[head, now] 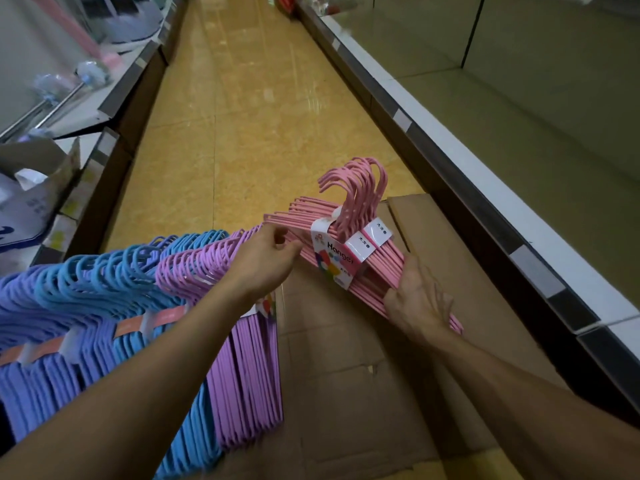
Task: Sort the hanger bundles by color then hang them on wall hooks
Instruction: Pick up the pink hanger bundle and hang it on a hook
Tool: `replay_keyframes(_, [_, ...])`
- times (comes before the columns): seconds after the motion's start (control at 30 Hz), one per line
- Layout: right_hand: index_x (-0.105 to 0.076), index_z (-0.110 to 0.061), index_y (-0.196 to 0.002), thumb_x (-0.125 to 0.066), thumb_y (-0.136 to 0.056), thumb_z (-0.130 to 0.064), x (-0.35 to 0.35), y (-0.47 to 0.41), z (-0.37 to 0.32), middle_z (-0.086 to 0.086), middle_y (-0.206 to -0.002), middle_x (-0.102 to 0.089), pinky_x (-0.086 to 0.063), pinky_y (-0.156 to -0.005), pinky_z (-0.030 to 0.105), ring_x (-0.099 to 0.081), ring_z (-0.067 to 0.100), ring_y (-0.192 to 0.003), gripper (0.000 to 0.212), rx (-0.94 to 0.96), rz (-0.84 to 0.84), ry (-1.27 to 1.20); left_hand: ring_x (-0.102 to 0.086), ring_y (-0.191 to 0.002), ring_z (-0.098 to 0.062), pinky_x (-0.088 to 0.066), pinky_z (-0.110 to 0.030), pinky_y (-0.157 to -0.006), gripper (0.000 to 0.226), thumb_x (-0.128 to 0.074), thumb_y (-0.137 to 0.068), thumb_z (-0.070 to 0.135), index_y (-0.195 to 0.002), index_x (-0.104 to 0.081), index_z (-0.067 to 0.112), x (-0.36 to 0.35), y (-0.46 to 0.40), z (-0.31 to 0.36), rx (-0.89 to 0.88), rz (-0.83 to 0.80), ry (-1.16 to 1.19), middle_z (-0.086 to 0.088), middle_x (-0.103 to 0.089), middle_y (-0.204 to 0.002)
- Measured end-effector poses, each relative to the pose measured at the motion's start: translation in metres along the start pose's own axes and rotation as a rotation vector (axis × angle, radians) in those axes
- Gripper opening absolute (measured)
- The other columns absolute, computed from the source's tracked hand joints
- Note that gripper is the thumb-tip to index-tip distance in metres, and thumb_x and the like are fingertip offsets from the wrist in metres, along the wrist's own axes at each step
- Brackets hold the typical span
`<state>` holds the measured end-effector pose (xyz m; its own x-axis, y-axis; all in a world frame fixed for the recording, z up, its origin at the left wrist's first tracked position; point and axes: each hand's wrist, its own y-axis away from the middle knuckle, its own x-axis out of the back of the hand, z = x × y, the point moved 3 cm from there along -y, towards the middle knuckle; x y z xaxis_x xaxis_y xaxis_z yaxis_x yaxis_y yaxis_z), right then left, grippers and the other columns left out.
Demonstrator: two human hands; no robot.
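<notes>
Open yellow floor [242,98] is left ahead of both hands, bounded by a shelf edge [450,161] right of the right hand. Flattened cardboard [346,375] is spread beneath the hands. Pink hanger bundles [360,244] are held between both hands above the cardboard, hooks pointed away. Right hand [419,299] is clamped on the near side; left hand [263,261] is pinched on the far-left tips. Lilac [242,358], blue [145,271] and violet bundles [20,306] are ranked left of the left forearm.
</notes>
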<state>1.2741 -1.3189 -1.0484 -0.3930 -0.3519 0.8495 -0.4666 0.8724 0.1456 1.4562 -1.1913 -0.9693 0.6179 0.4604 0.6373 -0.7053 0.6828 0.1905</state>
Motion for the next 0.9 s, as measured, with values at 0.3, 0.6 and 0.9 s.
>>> replay_keyframes(0.3, [-0.041,-0.03,-0.131,-0.06,-0.09,-0.023,0.047,0.004,-0.006,-0.009,-0.103,-0.059,-0.058,-0.083,0.044,-0.062,0.013,-0.094,0.046,0.127,-0.076,-0.336,-0.059,-0.107,-0.027,-0.051,-0.032,-0.081,0.018,-0.059,-0.094,0.025,-0.106,-0.055,0.011,-0.014,-0.017,-0.004,0.387,0.108,0.725,-0.012,-0.057,-0.114])
replay_keyframes(0.6, [-0.04,-0.016,-0.144,-0.055,-0.093,-0.001,0.078,0.011,-0.003,-0.008,-0.096,-0.053,-0.046,-0.06,0.006,-0.057,0.002,-0.08,0.055,0.258,-0.171,-0.368,-0.06,-0.095,-0.021,-0.045,-0.035,-0.103,0.019,-0.058,-0.094,0.034,-0.09,-0.059,0.016,0.0,-0.033,0.025,0.136,-0.02,1.529,-0.004,-0.06,-0.09])
replay_keyframes(0.9, [-0.045,-0.035,-0.128,-0.053,-0.083,-0.011,0.079,-0.002,-0.02,-0.007,-0.095,-0.058,-0.058,-0.072,0.047,-0.061,0.016,-0.085,0.051,0.264,-0.042,-0.329,-0.062,-0.073,-0.021,-0.057,-0.038,-0.084,0.01,-0.053,-0.098,0.016,-0.096,-0.054,0.007,0.005,-0.032,0.021,0.253,0.224,1.552,-0.007,-0.059,-0.079])
